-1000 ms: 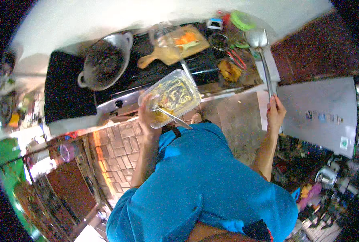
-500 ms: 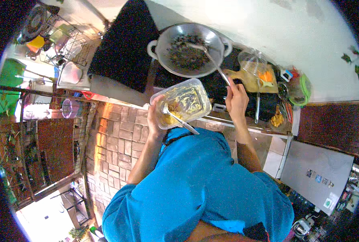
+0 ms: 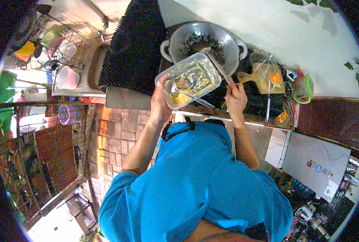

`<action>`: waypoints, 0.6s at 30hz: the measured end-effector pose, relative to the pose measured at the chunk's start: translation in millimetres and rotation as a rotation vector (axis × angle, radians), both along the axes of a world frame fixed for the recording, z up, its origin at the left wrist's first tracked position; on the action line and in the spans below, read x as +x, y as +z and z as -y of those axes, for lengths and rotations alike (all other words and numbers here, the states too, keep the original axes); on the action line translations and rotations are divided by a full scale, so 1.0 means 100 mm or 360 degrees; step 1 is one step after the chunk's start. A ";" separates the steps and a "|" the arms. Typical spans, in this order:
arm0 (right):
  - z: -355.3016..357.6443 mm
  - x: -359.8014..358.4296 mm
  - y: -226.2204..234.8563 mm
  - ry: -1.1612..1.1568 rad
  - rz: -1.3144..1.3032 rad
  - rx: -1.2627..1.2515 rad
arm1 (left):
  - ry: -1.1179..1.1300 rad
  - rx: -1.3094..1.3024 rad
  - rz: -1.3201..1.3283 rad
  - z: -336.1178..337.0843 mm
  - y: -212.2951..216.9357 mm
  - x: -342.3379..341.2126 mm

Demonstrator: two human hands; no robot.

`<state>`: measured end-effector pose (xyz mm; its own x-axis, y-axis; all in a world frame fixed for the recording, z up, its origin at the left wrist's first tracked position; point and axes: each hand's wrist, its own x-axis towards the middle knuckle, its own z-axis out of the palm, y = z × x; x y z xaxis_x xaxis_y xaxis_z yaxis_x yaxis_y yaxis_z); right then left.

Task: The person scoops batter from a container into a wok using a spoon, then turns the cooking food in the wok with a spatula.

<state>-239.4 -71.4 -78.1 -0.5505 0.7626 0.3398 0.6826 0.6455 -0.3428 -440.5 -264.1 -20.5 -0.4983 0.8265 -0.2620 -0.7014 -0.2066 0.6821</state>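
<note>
My left hand grips the left side of a clear rectangular plastic container, its inside smeared with a yellow spread. A spoon leans in it, its handle sticking out over the near edge. Closed around the handle of a metal spatula, my right hand is just right of the container. The spatula's far end reaches into a large two-handled wok, where dark chopped food lies. The container's far rim overlaps the wok's near side in view, hiding part of it.
Right of the wok are a wooden cutting board with orange pieces and a green-rimmed container. A black ridged mat lies left of the wok, beside a sink and a wire dish rack.
The container has moved forward and right, closer to the wok, with the spoon still in it. The spatula stays in my right hand, now steeper. The whole view has shifted slightly.
</note>
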 end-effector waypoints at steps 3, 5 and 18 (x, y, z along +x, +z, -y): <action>-0.08 0.10 0.08 -0.0049 -0.0011 -0.0133 | 0.0085 0.0179 0.0011 -0.13 0.05 0.14; -0.22 0.35 0.24 -0.0055 0.0120 -0.0170 | 0.0115 0.0208 0.0053 -0.29 0.14 0.39; 0.20 0.21 1.38 0.1172 -0.0692 -0.0581 | 0.0192 0.0093 -0.0263 -0.26 0.22 0.54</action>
